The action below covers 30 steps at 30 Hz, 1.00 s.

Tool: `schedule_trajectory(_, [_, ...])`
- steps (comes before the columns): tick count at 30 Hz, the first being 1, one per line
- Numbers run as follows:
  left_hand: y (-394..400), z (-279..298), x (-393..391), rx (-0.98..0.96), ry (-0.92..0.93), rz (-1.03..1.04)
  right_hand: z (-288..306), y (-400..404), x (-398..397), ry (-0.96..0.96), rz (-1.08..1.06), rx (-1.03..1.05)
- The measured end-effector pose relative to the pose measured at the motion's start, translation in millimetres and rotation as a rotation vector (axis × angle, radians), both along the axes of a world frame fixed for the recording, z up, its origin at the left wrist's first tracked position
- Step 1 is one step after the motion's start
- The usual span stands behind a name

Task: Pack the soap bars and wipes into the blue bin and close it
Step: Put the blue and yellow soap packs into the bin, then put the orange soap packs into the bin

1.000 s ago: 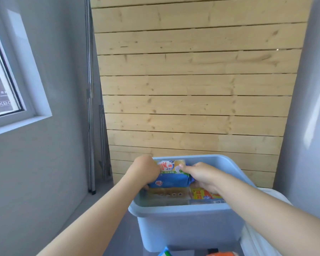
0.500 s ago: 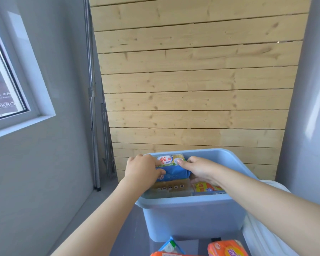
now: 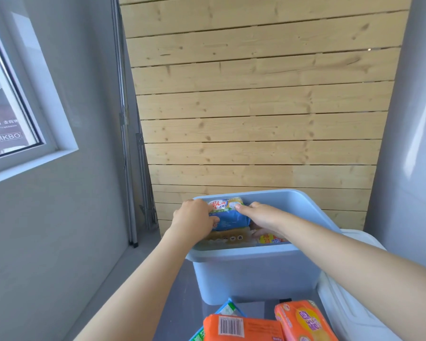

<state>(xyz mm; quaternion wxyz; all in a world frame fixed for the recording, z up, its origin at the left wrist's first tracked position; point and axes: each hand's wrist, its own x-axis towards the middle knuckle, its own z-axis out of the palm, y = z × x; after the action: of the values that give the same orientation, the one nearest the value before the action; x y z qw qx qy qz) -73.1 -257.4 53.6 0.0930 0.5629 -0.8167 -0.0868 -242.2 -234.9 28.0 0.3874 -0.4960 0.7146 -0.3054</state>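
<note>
The blue bin [image 3: 253, 276] stands open on a grey surface before a wooden wall. Inside, at its far left corner, a blue soap pack [image 3: 229, 215] with a white and yellow top is gripped from both sides: my left hand [image 3: 194, 221] on its left end, my right hand [image 3: 261, 216] on its right end. Beneath it lie a tan pack [image 3: 228, 239] and a yellow pack [image 3: 271, 239]. Two orange packs [image 3: 241, 328] [image 3: 305, 321] and a blue-green pack [image 3: 228, 310] lie in front of the bin.
The white lid [image 3: 352, 301] lies at the bin's right side, partly under my right arm. A grey wall with a window [image 3: 8, 114] rises on the left, a grey panel on the right. Metal poles [image 3: 130, 168] lean in the left corner.
The view has tilted down, bringing the orange packs in front of the bin into sight. Both hands stay on the blue soap pack, which sits slightly lower in the bin's far left corner.
</note>
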Motion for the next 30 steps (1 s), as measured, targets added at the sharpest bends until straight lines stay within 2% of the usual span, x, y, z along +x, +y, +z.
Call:
schedule_trajectory(4, [11.7, 4.8, 10.3, 0.056, 0.199, -0.045, 12.2, 16.2, 0.2, 0.196, -0.045, -0.049])
schedule_trajectory(7, [32.3, 6.1, 11.2, 0.032, 0.345, -0.014, 21.8, 40.1, 0.9, 0.311, -0.075, -0.223])
schedule_trajectory(10, [61.0, 7.5, 7.5, -0.016, 0.463, -0.017, 28.2, 77.3, 4.6, 0.308, -0.116, -0.367])
schedule_trajectory(14, [115.8, 4.1, -0.3, -0.197, 0.577, -0.064, 21.9, 138.8, 10.7, 0.315, -0.076, -0.545])
schedule_trajectory(16, [144.3, -1.3, -3.8, -0.174, 0.650, -0.086, 10.7, 170.6, 12.3, 0.349, -0.048, -0.558])
schedule_trajectory(19, [176.9, -14.5, -6.9, 0.041, 0.748, -0.124, -12.1, 208.3, 9.3, 0.385, -0.038, -0.496])
schedule_trajectory(21, [190.4, -26.2, -8.6, 0.145, 0.738, -0.114, -25.6, 226.9, 6.7, 0.383, -0.043, -0.401])
schedule_trajectory(26, [194.5, -60.9, -13.7, 0.304, 0.740, -0.078, -48.9, 243.0, 3.5, 0.481, -0.090, -0.220])
schedule_trajectory(30, [189.4, -78.8, -15.0, 0.351, 0.660, -0.096, -66.4, 237.7, 9.2, 0.517, -0.054, -0.053])
